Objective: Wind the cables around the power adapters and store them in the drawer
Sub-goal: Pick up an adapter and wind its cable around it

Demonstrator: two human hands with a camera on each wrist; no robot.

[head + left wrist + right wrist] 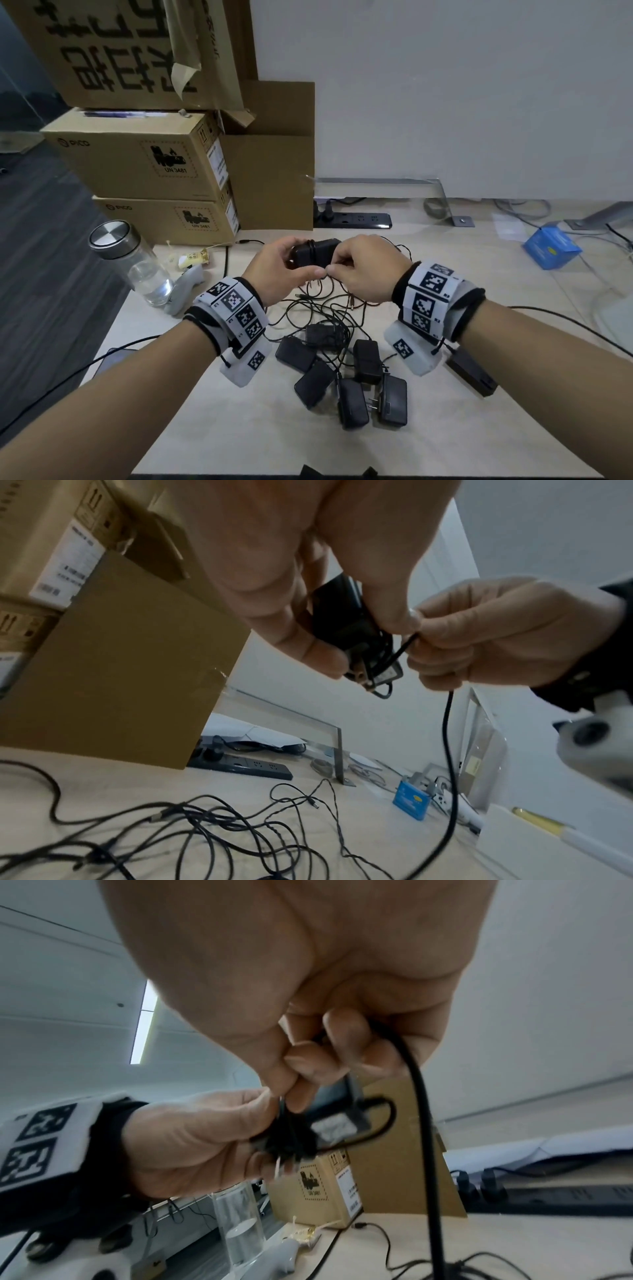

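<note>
My left hand (294,263) (274,588) (192,1145) grips a black power adapter (313,253) (349,631) (337,1123) above the table, with turns of its cable wound round it. My right hand (337,267) (445,639) (308,1069) pinches that cable (448,750) (424,1123) right beside the adapter, and the loose length hangs down to the table. Several more black adapters (346,373) lie in a heap below my wrists, their thin cables (318,305) tangled together. No drawer is in view.
Stacked cardboard boxes (144,161) stand at the back left, a glass bottle (137,263) and a white controller (186,287) in front of them. A black power strip (356,221) lies along the back, a blue box (551,246) at the right, and a lone adapter (472,371) under my right forearm.
</note>
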